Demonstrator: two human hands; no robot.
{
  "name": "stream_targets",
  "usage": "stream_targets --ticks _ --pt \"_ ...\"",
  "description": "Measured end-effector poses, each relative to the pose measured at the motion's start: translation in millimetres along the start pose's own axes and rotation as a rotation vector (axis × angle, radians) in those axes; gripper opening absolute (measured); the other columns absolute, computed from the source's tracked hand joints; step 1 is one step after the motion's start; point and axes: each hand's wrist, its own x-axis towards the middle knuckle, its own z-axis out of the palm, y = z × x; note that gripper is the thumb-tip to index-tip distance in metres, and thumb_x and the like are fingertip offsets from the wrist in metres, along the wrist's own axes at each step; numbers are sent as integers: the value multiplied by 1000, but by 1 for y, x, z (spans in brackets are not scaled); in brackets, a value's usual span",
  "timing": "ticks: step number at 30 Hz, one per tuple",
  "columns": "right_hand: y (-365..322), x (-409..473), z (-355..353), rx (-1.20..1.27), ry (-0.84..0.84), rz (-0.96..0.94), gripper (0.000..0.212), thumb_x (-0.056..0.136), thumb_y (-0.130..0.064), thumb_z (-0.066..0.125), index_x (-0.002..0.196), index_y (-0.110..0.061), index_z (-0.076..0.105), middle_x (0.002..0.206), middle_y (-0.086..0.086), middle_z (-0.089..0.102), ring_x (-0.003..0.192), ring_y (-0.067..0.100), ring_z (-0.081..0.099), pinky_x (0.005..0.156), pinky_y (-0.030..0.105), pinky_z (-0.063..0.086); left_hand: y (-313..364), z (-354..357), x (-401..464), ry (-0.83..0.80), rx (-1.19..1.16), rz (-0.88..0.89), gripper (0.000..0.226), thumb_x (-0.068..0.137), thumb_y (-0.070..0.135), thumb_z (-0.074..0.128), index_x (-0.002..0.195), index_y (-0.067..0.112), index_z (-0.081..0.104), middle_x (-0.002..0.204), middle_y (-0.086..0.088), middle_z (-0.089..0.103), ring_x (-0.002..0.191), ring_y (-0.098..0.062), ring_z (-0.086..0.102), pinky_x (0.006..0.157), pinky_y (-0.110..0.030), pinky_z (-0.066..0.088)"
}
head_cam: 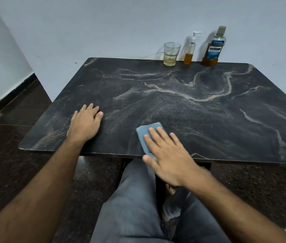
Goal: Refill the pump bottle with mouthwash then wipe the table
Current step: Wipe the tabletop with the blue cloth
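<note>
A blue cloth (144, 133) lies flat near the front edge of the dark marble table (182, 106). My right hand (169, 155) presses down on the cloth with fingers spread, covering its near half. My left hand (86, 122) rests palm down on the table's front left, holding nothing. At the back edge stand a clear pump bottle (189, 50) with amber liquid low in it, its pump on, and a Listerine mouthwash bottle (213, 47), capped, with a little amber liquid at the bottom.
A drinking glass (171, 54) with a little pale liquid stands left of the pump bottle. A pale wall runs right behind the table. Dark floor lies left and right; my legs in grey trousers (135, 199) sit under the front edge.
</note>
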Motion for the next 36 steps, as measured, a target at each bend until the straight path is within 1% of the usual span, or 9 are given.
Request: stream_targets --ticks 4,7,8,10,15,18,22,29,36 --pt "57 -17 -7 7 -33 206 92 76 -66 -10 158 -25 4 166 -3 -6 152 16 -10 121 45 0 1 1 0 -23 59 14 55 104 44 30 150 16 37 162 -8 26 151 -29 18 122 -50 13" --pt "92 -22 -11 10 -67 332 70 98 -59 6 158 -24 0 165 -4 -12 151 15 -14 122 46 -2 3 1 2 -45 88 41 57 103 49 28 152 19 35 163 -7 24 151 -30 16 121 -52 14" --pt "99 -23 -12 17 -70 349 66 101 -56 10 157 -24 -1 165 -3 -13 151 15 -15 122 45 -3 3 1 2 -57 86 57 58 103 49 27 152 20 35 163 -6 23 152 -29 15 121 -51 13" --pt "108 -28 -11 27 -67 374 65 102 -54 13 157 -25 -3 165 -4 -14 151 15 -17 122 45 -5 6 2 3 -87 75 96 58 103 51 26 153 21 33 164 -3 22 152 -26 13 122 -50 11" --pt "132 -41 -9 63 -30 475 70 96 -61 3 157 -27 -2 165 -5 -14 150 13 -17 122 45 -6 26 10 18 -113 38 176 58 103 50 28 153 20 34 163 -4 22 152 -26 13 121 -50 11" --pt "146 -41 -9 74 -17 522 65 100 -56 13 157 -26 1 165 -5 -12 151 14 -16 122 46 -5 39 15 37 -137 52 202 59 103 50 27 153 20 34 163 -5 22 152 -27 13 121 -50 11" --pt "171 -19 -14 64 4 593 65 100 -54 15 158 -24 5 166 -1 -8 152 18 -11 122 49 -3 40 15 68 -159 79 198 59 103 50 27 153 20 34 163 -6 22 152 -27 14 120 -51 13" --pt "190 61 -21 47 6 613 70 99 -58 17 158 -20 9 166 6 -2 152 29 -5 121 49 1 15 11 89 -137 113 153 57 103 49 27 153 22 34 164 -6 22 152 -27 14 120 -51 12" --pt "145 145 -28 45 -22 504 74 99 -60 18 158 -17 6 166 11 -4 152 33 -7 122 50 0 16 14 89 -83 133 164 55 104 46 24 152 20 36 163 -7 24 151 -29 17 119 -51 15"
